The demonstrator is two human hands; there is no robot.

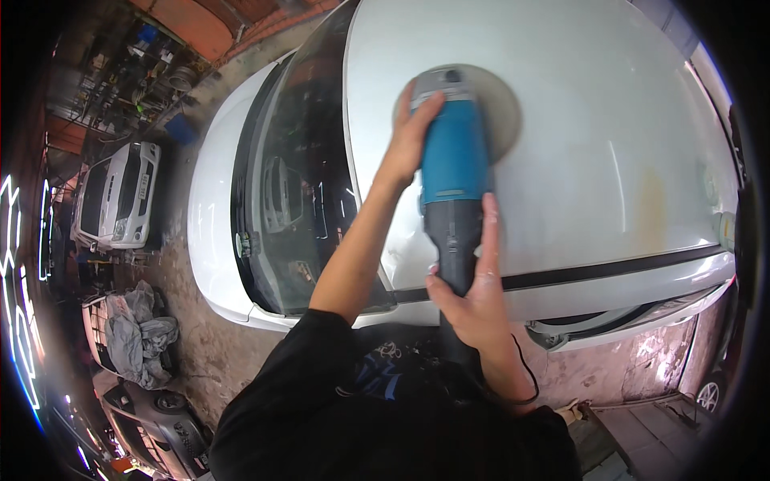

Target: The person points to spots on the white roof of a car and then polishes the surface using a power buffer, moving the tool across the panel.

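Both my hands are on a blue and black car polisher, which lies over the white car roof. My left hand wraps round the left side of its grey head, thumb across the top. Further back, my right hand grips the black handle, with a finger stretched along its right side. Beneath the head, the round pad rests on the roof and looks blurred. A yellowish-brown smear marks the roof to the right.
The windshield and white hood lie to the left. A dark trim strip runs along the near roof edge. A black cord hangs by my right wrist. Another white car and a grey crumpled cover stand further left.
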